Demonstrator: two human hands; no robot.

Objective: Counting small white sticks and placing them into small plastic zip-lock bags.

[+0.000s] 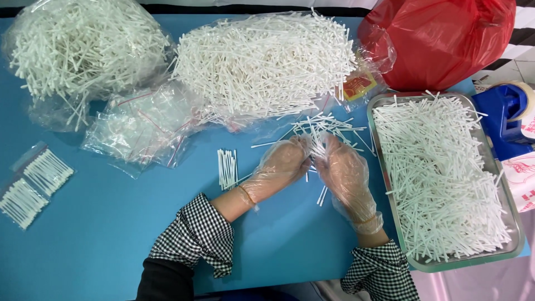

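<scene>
At the centre of the frame we see both hands meeting over a blue tabletop (111, 223), each inside a thin clear plastic glove and each coming out of a black-and-white checked sleeve (198, 234). The left hand (276, 167) and the right hand (345, 175) have their fingertips pressed together on a small bunch of short white plastic sticks (317, 142), which they pinch between them just above the table. Just beyond the fingers, a loose scatter of the same white sticks (329, 125) lies on the blue surface, and a few strays rest below the right hand. Just left of the left hand lies a small tidy bundle of sticks (227, 167), set side by side. At the right of the frame stands a rectangular metal tray (384, 184) filled with white sticks. In the upper middle sits a large clear bag heaped with sticks (267, 61), and a second such bag (83, 47) fills the upper left. Between them lies a pile of empty small clear zip pouches (142, 125). At the far left edge rest two filled small pouches (33, 187). A red plastic bag (440, 39) occupies the upper right, with a blue tape dispenser (504, 117) below it.
</scene>
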